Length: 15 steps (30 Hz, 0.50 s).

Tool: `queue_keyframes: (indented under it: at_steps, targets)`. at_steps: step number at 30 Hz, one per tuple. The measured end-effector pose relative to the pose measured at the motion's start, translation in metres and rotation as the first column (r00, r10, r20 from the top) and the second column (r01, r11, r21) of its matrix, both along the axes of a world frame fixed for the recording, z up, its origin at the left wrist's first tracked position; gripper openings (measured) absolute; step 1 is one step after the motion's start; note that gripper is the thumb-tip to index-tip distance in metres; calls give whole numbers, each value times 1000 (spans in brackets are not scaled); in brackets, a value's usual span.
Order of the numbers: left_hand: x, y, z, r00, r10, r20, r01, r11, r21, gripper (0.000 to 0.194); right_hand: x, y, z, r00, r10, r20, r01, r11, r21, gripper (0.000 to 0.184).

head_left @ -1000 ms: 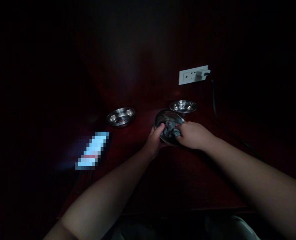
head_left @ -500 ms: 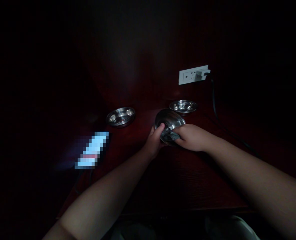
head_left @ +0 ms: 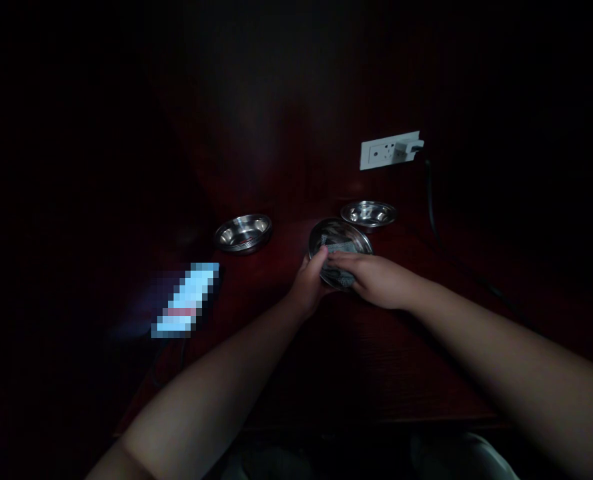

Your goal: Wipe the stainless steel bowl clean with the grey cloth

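My left hand (head_left: pixel 310 283) grips a shiny metal bowl (head_left: pixel 329 230) by its near left rim, thumb over the edge. The bowl is tilted, its inside turned toward me. Inside it lies a grey patterned cloth (head_left: pixel 345 250), which my right hand (head_left: pixel 376 279) presses against the bowl's inner wall. The right fingers are stretched over the cloth, and part of it is hidden beneath them. Behind on the right stands another metal bowl (head_left: pixel 369 215). Back left is a stack of metal bowls (head_left: pixel 243 235).
A lit phone (head_left: pixel 189 300), its screen blurred out, is at the left of the dark red table (head_left: pixel 376 373). On the wall behind is a white socket (head_left: pixel 376 155) with a plug in it. A dark cable (head_left: pixel 430 200) runs from there down to the right.
My right hand has gone from bunching the cloth near the lower rim to spreading it flat inside the bowl. My left hand keeps its grip.
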<state>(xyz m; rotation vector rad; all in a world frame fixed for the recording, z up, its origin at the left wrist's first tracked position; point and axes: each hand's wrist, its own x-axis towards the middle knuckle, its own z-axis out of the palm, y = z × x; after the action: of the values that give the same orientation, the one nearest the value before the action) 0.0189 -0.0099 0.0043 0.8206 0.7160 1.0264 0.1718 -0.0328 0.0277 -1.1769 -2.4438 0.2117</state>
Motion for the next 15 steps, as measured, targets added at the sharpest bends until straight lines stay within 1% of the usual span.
queue_keyframes:
  at_steps: [3, 7, 11, 15]
  targets:
    - [0, 0, -1, 1000, -11, 9, 11, 1000, 10, 57, 2, 1, -1, 998, -46, 52, 46, 999, 2, 57]
    - [0, -1, -1, 1000, -5, 5, 5, 1000, 14, 58, 6, 2, 0, 993, -70, 99, 69, 997, 17, 56]
    - [0, -1, -1, 1000, 10, 12, -10, 1000, 6, 60, 7, 1, 3, 988, -100, 118, 97, 995, 30, 54]
    - [0, 1, -2, 999, 45, 25, -45, 999, 15, 58, 7, 0, 5, 983, -102, 155, 102, 995, 6, 53]
